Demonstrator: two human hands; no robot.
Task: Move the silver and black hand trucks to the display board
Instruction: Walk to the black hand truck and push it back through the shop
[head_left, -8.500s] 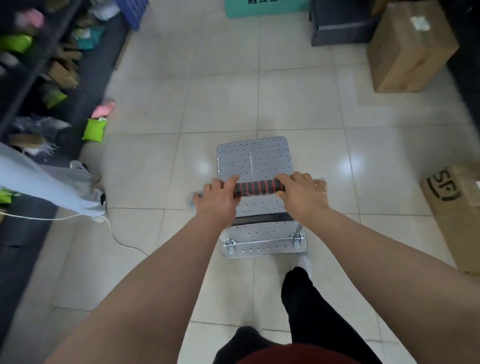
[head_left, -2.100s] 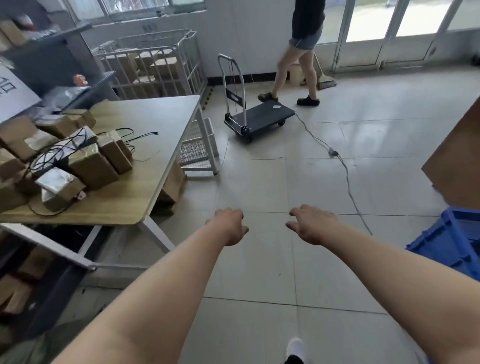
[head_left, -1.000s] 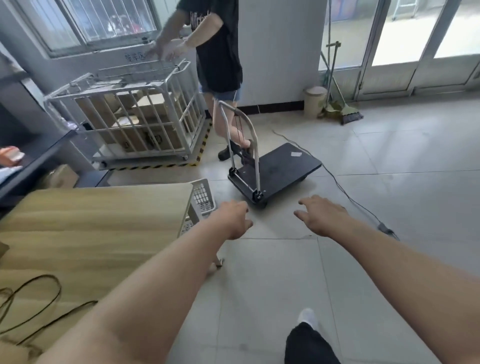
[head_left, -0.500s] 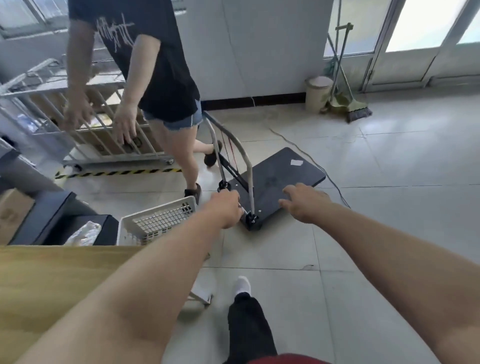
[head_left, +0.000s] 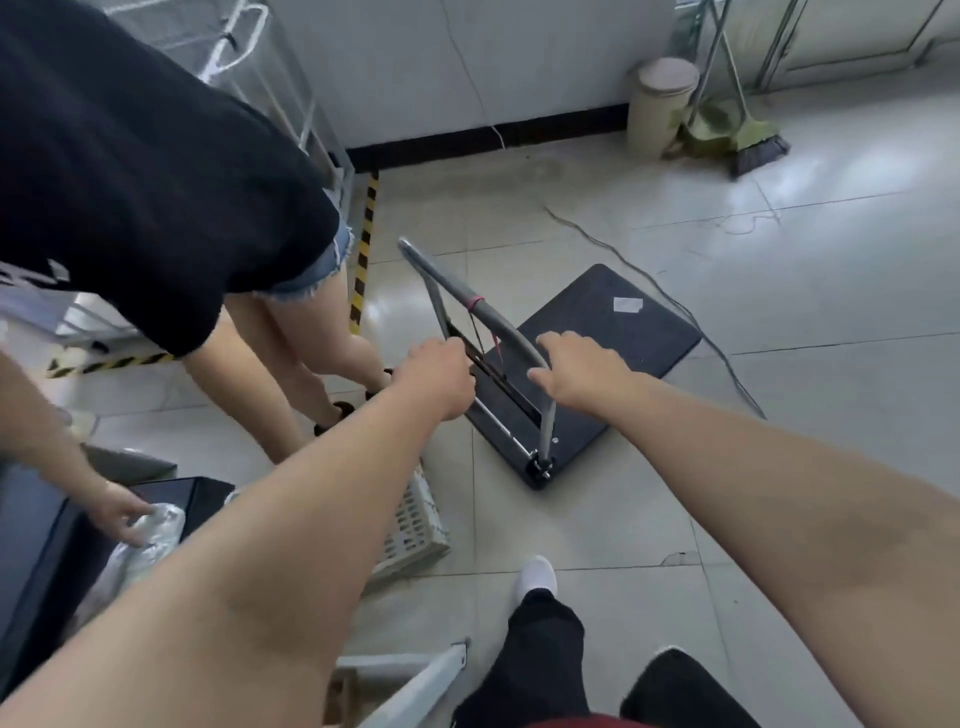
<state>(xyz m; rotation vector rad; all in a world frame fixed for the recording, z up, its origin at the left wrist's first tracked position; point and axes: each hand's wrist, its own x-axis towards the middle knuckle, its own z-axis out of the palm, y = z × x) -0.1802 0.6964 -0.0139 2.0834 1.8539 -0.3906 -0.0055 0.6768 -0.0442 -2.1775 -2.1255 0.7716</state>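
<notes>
standing on pale tiled floor (head_left: 649, 519): black hand truck (head_left: 597, 338); left hand (head_left: 441, 379) half-curled, right hand (head_left: 582, 371) spread, both empty.

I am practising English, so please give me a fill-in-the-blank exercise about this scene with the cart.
1. The platform of the cart is ____ in colour.
2. The broom leans beside a pale ____.
3. The white label lies on the cart's ____.
4. The right hand is ____, not gripping.

Missing words: black; bin; platform; open
</notes>
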